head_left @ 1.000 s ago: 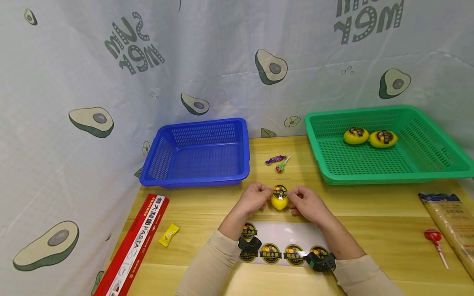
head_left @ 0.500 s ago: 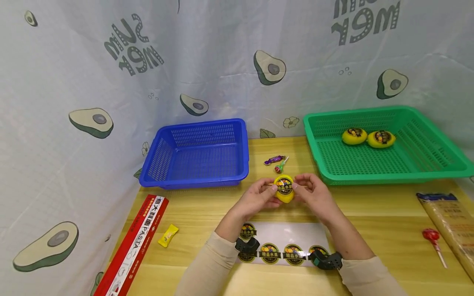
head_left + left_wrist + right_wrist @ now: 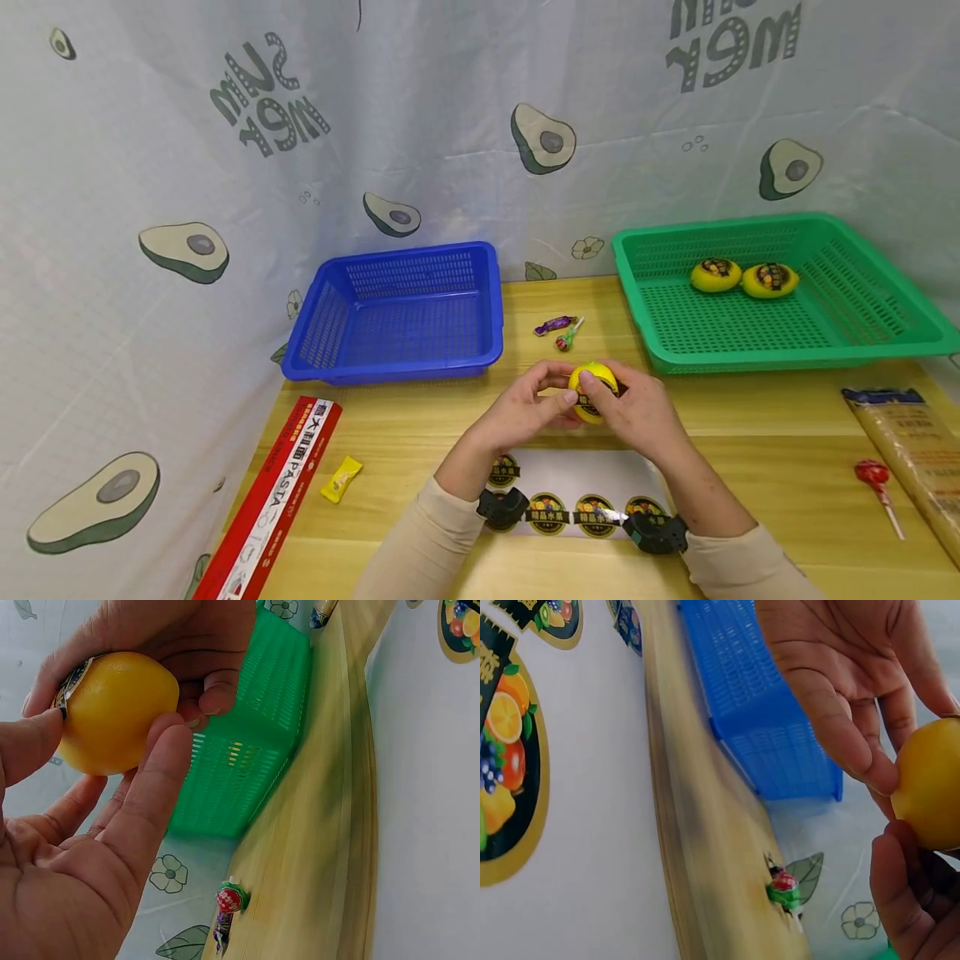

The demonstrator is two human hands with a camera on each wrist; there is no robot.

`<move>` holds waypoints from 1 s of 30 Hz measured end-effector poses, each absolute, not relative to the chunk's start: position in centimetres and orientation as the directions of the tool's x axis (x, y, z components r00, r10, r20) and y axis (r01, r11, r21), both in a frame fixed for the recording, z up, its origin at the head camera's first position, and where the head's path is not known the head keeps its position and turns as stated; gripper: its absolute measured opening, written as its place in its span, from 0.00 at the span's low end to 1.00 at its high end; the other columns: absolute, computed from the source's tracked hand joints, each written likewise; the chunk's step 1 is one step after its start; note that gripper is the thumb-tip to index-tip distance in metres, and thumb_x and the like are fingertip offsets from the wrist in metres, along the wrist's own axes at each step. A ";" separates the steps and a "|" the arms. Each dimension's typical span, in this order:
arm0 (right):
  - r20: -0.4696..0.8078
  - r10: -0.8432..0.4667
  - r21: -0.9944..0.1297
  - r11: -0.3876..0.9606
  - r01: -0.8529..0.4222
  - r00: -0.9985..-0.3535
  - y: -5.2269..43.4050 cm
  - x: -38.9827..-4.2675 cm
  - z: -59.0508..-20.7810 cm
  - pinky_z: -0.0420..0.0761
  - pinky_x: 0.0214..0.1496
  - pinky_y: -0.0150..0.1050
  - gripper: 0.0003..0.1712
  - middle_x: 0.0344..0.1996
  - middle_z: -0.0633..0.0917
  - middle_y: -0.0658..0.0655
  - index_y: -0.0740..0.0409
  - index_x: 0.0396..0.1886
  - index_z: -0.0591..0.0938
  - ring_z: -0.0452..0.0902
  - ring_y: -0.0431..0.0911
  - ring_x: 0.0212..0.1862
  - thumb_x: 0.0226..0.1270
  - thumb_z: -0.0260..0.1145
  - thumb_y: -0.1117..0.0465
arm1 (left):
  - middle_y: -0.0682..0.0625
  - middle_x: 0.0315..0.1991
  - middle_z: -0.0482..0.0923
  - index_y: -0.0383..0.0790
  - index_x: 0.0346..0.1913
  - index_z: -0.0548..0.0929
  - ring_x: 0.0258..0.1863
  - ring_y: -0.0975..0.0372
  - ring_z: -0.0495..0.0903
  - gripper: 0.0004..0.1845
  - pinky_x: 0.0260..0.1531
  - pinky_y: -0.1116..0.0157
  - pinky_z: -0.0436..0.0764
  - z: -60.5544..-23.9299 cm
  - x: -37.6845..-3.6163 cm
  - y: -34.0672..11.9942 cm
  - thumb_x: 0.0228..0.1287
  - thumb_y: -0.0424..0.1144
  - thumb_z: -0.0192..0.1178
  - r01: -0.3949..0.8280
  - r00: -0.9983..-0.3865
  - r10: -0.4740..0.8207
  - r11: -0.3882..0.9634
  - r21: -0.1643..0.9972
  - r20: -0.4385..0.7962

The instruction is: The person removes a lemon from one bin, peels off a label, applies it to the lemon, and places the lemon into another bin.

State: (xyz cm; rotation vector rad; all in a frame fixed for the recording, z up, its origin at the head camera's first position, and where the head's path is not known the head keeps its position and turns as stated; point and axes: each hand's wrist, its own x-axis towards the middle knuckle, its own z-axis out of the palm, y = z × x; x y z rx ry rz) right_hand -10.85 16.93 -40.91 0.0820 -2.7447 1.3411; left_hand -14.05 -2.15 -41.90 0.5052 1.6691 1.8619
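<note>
Your left hand (image 3: 525,408) and right hand (image 3: 633,408) both pinch the yellow fruit (image 3: 592,390), held just above the wooden worktop (image 3: 750,433) between the blue basket (image 3: 401,312) and the green basket (image 3: 772,292). A sticker sheet (image 3: 577,492) lies under your wrists, a pasta box (image 3: 273,496) sits at the left edge, and an avocado-print cloth (image 3: 187,167) walls the space.

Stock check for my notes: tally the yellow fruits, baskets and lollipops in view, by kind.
Yellow fruits: 3, one held by the left hand and right hand, two in the green basket
Baskets: 2, blue basket, green basket
Lollipops: 2
Total: 7
</note>
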 end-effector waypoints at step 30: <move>0.186 0.087 -0.898 0.419 -0.134 -0.979 14.2 -9.8 -42.1 0.72 0.22 0.35 0.19 0.22 0.76 0.53 0.51 0.65 0.75 0.69 0.39 0.20 0.83 0.48 0.54 | 0.58 0.24 0.76 0.53 0.46 0.77 0.20 0.68 0.74 0.23 0.18 0.69 0.73 -41.5 -12.0 -1.3 0.60 0.63 0.68 0.169 -0.912 0.408 0.461 0.871 -0.039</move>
